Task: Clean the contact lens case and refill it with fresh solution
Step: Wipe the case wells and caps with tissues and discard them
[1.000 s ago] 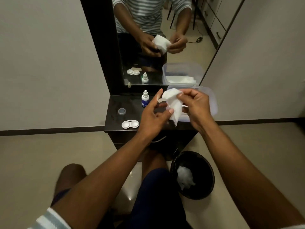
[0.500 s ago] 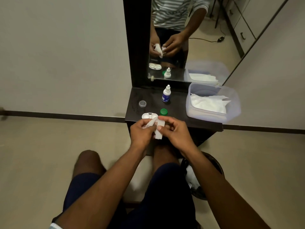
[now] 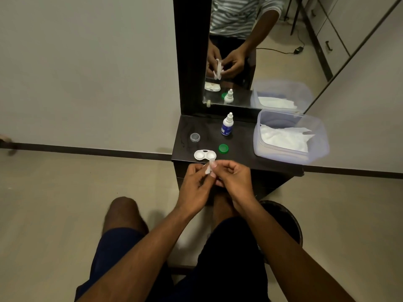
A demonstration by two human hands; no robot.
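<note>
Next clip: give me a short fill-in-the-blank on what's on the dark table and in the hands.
1. Both hands, left hand and right hand, pinch a small white ____.
2. The loose cap beside the contact lens case is ____ in colour.
3. The plastic tub holds white ____.

Missing: tissue; green; tissues

We can read no text, brand, number or sign anywhere in this view. The only printed surface we find is the blue label on the small dropper bottle (image 3: 227, 125) standing at the back of the dark table (image 3: 239, 147), and its lettering is too small and blurred for us to make out. Its reflection in the mirror (image 3: 272, 51) gives us no legible print either.
</note>
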